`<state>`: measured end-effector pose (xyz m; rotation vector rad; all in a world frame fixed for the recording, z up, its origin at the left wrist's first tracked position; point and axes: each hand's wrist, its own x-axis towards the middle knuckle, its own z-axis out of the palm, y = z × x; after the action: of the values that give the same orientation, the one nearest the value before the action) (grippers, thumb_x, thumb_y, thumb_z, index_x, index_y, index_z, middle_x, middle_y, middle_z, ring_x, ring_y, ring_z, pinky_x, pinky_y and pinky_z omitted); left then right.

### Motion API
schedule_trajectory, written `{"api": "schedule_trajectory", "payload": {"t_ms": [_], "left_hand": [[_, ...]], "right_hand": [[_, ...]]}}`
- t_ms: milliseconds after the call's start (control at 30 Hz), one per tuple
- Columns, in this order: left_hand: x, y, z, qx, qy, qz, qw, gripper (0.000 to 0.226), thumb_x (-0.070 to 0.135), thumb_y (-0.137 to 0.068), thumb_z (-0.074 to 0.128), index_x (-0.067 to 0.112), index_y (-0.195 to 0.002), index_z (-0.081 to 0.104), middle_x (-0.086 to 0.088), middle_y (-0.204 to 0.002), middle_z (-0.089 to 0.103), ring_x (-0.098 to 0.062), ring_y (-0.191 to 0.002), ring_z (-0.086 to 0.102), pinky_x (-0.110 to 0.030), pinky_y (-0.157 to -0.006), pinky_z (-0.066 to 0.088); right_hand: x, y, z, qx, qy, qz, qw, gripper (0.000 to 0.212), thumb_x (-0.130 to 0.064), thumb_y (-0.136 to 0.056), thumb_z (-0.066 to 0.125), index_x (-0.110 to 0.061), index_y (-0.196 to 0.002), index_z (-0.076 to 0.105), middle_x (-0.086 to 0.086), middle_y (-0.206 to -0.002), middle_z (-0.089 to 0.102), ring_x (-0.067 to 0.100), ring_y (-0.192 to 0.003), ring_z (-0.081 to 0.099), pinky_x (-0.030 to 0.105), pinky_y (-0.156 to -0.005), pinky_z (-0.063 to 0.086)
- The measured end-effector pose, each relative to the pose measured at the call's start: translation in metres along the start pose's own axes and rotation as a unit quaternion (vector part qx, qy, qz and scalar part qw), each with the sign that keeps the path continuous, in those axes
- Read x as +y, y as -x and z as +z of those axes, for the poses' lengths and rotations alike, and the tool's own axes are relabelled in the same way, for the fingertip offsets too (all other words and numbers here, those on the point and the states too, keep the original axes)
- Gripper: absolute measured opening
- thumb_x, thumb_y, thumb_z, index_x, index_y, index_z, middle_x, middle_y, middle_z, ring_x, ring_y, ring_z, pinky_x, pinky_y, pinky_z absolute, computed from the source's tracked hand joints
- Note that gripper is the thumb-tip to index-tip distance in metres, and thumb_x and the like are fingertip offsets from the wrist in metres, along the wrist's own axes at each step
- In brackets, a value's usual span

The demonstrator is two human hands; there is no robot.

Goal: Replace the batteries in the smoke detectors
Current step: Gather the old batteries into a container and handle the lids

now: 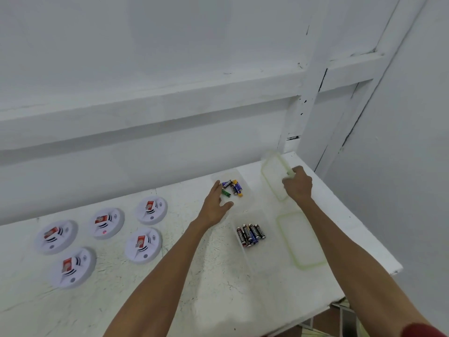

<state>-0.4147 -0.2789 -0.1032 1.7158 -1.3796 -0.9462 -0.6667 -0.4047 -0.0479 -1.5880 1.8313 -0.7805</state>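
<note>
Looking from the near edge of the table outward, five smoke detectors lie face up in a loose cluster, well to the left of both sets of fingers and untouched. Nearer the middle, a clear container holds a neat row of batteries, below and just right of the left hand's thumb; a flat lid lies beside it, probably set aside to give free access. Farther out, the left hand rests with fingers loosely spread, holding nothing; its fingertips touch the side of a second clear container, apparently steadying it. Jumbled batteries lie just right of those fingertips, the disorder suggesting used cells. Farthest, the right hand has its fingers closed on the edge of a second lid, which lies tilted left of the knuckles, likely being lifted away.
</note>
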Motion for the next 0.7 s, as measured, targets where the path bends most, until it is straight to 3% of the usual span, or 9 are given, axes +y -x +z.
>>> {"api": "schedule_trajectory", "payload": {"t_ms": [100, 167, 233, 267, 333, 433, 533, 600, 700], "left_hand": [[0.002, 0.002, -0.002, 0.007, 0.018, -0.001, 1.0, 0.078, 0.017, -0.1, 0.067, 0.006, -0.162, 0.022, 0.0, -0.172, 0.014, -0.017, -0.157, 0.019, -0.026, -0.123, 0.029], [0.005, 0.004, -0.003, 0.029, 0.019, 0.006, 0.999, 0.067, 0.018, -0.103, 0.063, 0.009, -0.16, 0.03, 0.0, -0.169, 0.024, -0.017, -0.155, 0.025, -0.007, -0.111, 0.029], [0.005, 0.004, -0.005, 0.055, 0.054, 0.012, 0.997, 0.054, 0.023, -0.106, 0.058, 0.019, -0.156, 0.041, 0.001, -0.164, 0.034, -0.019, -0.15, 0.035, -0.022, -0.119, 0.033], [0.007, 0.005, -0.006, 0.065, 0.1, 0.0, 0.993, 0.049, 0.028, -0.107, 0.055, 0.026, -0.154, 0.044, 0.003, -0.162, 0.038, -0.019, -0.147, 0.04, -0.034, -0.12, 0.037], [0.014, 0.004, -0.008, 0.082, 0.208, -0.047, 0.973, 0.044, 0.037, -0.109, 0.048, 0.033, -0.153, 0.044, 0.005, -0.156, 0.043, -0.017, -0.138, 0.049, -0.037, -0.108, 0.049], [0.027, 0.004, -0.013, 0.094, 0.304, -0.098, 0.943, 0.046, 0.043, -0.11, 0.04, 0.033, -0.155, 0.036, 0.008, -0.142, 0.051, -0.014, -0.122, 0.057, -0.029, -0.089, 0.054], [0.027, -0.003, -0.016, 0.089, 0.288, -0.119, 0.946, 0.053, 0.046, -0.108, 0.046, 0.021, -0.154, 0.04, 0.004, -0.145, 0.051, -0.021, -0.128, 0.055, -0.037, -0.092, 0.057], [0.02, -0.007, -0.016, 0.107, 0.256, -0.14, 0.951, 0.044, 0.038, -0.105, 0.054, 0.013, -0.141, 0.051, -0.004, -0.138, 0.059, -0.024, -0.12, 0.06, -0.045, -0.094, 0.059], [0.005, -0.009, -0.015, 0.112, 0.215, -0.136, 0.961, 0.042, 0.029, -0.095, 0.065, 0.016, -0.134, 0.058, -0.011, -0.132, 0.064, -0.028, -0.115, 0.065, -0.05, -0.094, 0.06]], "right_hand": [[-0.029, 0.015, 0.012, -0.011, 0.01, -0.074, 0.997, 0.023, -0.013, -0.095, 0.055, -0.016, -0.117, 0.054, 0.021, -0.1, 0.065, 0.036, -0.084, 0.063, 0.039, -0.069, 0.053], [-0.043, 0.031, 0.024, -0.034, 0.027, -0.148, 0.988, 0.035, -0.004, -0.095, 0.047, -0.017, -0.127, 0.056, 0.022, -0.1, 0.066, 0.035, -0.084, 0.063, 0.034, -0.07, 0.05], [-0.055, 0.052, 0.036, -0.069, 0.046, -0.212, 0.974, 0.055, 0.008, -0.092, 0.041, -0.015, -0.141, 0.052, 0.023, -0.114, 0.067, 0.033, -0.092, 0.066, 0.031, -0.077, 0.051], [-0.06, 0.063, 0.043, -0.087, 0.064, -0.234, 0.966, 0.063, 0.012, -0.09, 0.04, -0.015, -0.146, 0.047, 0.02, -0.131, 0.062, 0.032, -0.11, 0.063, 0.034, -0.093, 0.051], [-0.066, 0.082, 0.059, -0.121, 0.134, -0.267, 0.947, 0.074, 0.015, -0.087, 0.04, -0.016, -0.154, 0.034, 0.011, -0.157, 0.038, 0.027, -0.141, 0.04, 0.042, -0.117, 0.034], [-0.066, 0.101, 0.078, -0.145, 0.236, -0.305, 0.911, 0.074, 0.007, -0.092, 0.047, -0.014, -0.157, 0.02, 0.01, -0.164, 0.02, 0.029, -0.151, 0.021, 0.05, -0.119, 0.028], [-0.064, 0.116, 0.088, -0.181, 0.276, -0.332, 0.883, 0.069, -0.02, -0.099, 0.052, -0.01, -0.157, 0.016, 0.014, -0.164, 0.016, 0.034, -0.151, 0.016, 0.051, -0.119, 0.028], [-0.063, 0.118, 0.089, -0.217, 0.287, -0.341, 0.869, 0.074, -0.038, -0.098, 0.051, -0.01, -0.157, 0.016, 0.013, -0.165, 0.015, 0.033, -0.152, 0.012, 0.051, -0.12, 0.026], [-0.062, 0.114, 0.081, -0.238, 0.231, -0.327, 0.885, 0.075, -0.046, -0.094, 0.052, -0.014, -0.156, 0.025, 0.005, -0.165, 0.018, 0.022, -0.153, 0.012, 0.043, -0.121, 0.026]]}}
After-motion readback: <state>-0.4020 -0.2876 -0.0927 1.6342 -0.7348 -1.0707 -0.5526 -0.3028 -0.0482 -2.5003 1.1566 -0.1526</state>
